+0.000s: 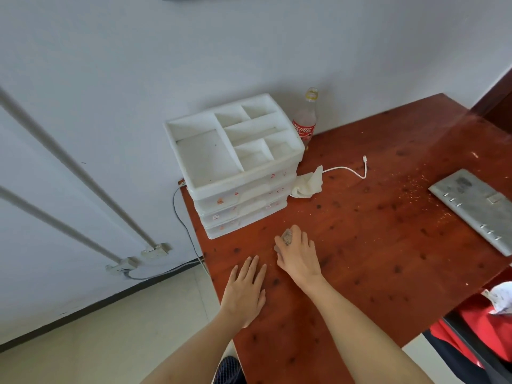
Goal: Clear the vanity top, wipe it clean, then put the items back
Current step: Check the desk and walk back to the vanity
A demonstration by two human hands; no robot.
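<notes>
While resting flat on the reddish-brown speckled wooden vanity top [360,245], left hand [245,289]: fingers straight, palm down, holding nothing. Right hand [297,252]: fingers curled round a small clear glassy object [287,237], set on the top just in front of the white plastic three-drawer organiser with a compartmented tray top [235,162]. Behind the organiser, against the wall: clear plastic cola bottle with red label [304,120]. Beside the organiser's right side: crumpled white tissue [309,182], touching a white charging cable [349,170]. Near the right edge: flat grey metal panel [476,206], pale crumbs scattered alongside.
</notes>
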